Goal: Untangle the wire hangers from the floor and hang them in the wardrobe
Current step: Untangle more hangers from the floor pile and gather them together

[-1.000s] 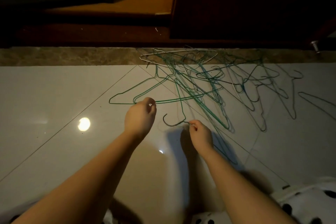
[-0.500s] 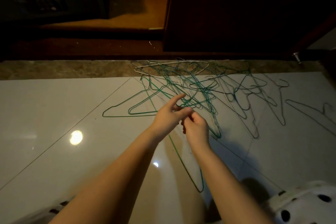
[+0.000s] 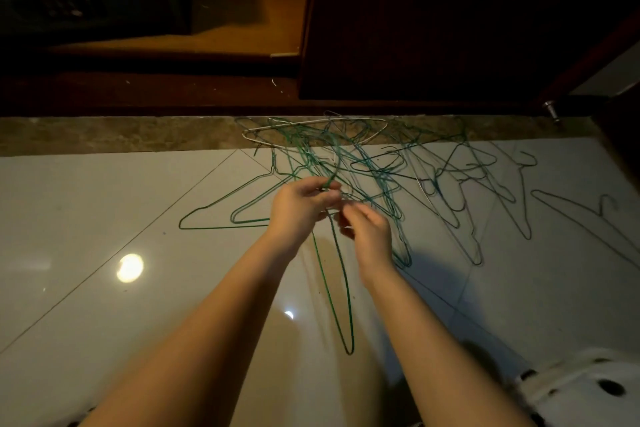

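A second ago the two hands are apart on the floor [image 3: 104,218], one at the bar of a hanger and one at its hook. Now they are together above the near edge of the pile of hangers [image 3: 374,163]. The green hanger [image 3: 341,288] is no longer flat: its top is up at the hands, and its long narrow loop hangs down toward the person, with the tip close over the tiles.

The left hand [image 3: 299,206] holds this hanger, and its fingers [image 3: 323,188] are curled round the green wire where it enters the tangle. The right hand [image 3: 369,234] is just beside it. Its fingers [image 3: 358,212] are blurred by motion, so I cannot tell if they pinch a wire or only feel for it.

In my judgement this means the first hanger is chosen and raised, but not yet free, because its upper part is still crossed with other wires of the pile. The pile itself lies as before, against the dark step in front of the wardrobe [image 3: 235,35]. I see nothing hanging inside, so the task is only at its start. The risk is that a strong pull drags the whole tangle along.
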### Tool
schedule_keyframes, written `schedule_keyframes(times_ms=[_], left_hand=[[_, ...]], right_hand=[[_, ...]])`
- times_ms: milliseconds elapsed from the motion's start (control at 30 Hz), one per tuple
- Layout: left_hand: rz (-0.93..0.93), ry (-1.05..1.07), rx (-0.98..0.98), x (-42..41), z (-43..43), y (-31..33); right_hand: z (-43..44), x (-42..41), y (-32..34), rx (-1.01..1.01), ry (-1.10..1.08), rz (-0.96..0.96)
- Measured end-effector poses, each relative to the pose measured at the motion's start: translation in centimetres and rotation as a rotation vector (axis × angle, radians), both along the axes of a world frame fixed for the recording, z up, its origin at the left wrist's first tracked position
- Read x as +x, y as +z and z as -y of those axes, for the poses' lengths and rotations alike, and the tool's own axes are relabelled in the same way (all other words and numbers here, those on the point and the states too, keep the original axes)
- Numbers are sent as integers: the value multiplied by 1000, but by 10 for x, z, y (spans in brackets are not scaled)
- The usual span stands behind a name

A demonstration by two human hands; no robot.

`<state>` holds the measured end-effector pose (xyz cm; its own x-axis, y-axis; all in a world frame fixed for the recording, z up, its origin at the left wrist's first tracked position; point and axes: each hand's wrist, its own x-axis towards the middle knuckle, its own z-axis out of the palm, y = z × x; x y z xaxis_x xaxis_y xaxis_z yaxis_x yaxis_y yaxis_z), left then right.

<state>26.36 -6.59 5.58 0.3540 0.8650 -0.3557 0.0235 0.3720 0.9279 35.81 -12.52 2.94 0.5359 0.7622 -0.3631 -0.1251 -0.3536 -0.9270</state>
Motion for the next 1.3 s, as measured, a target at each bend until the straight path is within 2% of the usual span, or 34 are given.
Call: schedule_keyframes(times_ms=[100,233,333,500,600,667,800,933,1067,1200,1300], left_hand=[[15,91,-74,-7,-6,-5],[-40,82,-72,-17,-8,-18],[-50,88,-84,-24,-8,-24],[-80,114,-96,-39,-11,-28],[-76,139,-116,-42,-12,-27],[-73,143,-129,-41,-11,-28],[-120,201,-130,-36,-9,-35],[-186,237,-102,-36,-5,-43],[-183,225,-90,-39,-2,-46],[-202,209,-86,-44,-1,-50],[-201,229,-85,-47,-3,-52]], right_hand=[[-13,43,-42,-146,-109,215],[-22,97,-98,-583,281,542],[-26,120,-118,-756,464,777],[-55,138,-128,-759,492,759],[-62,132,-136,-859,641,721],[-52,119,-140,-880,712,765],[-9,80,-143,-675,622,921],[29,45,-146,-667,583,1031],[30,38,-145,-664,479,999],[-3,34,-137,-546,352,967],[-24,44,-136,-649,242,862]])
